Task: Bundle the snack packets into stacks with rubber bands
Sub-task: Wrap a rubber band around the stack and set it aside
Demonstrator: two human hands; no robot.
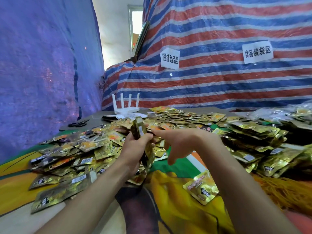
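The left hand (135,150) grips a stack of gold foil snack packets (139,130) and holds it upright on its edge, just above the counter (177,210), which is covered with a printed sheet in yellow, green and orange. The fingers are curled round the stack from behind and the thumb presses on the near side.

The right hand (179,143) is wide – its fingers are loosely spread and it holds nothing. Its index finger points to the stack and reaches its upper part; whether it really touches cannot be told.

Loose packets of the same kind lie in a broad heap (67,157) on the left and in a higher heap (253,141) on the right. One single gold packet (201,187) lies flat near the right forearm. A pile of orange-yellow rubber bands (287,191) lies at the right edge, beside the right heap.

At the back of the counter stand a white router with four antennas (125,105) and, to its left, black scissors (78,123). Behind hangs a red, blue and white striped tarpaulin (219,85) – two white paper labels (169,59) are stuck on it.
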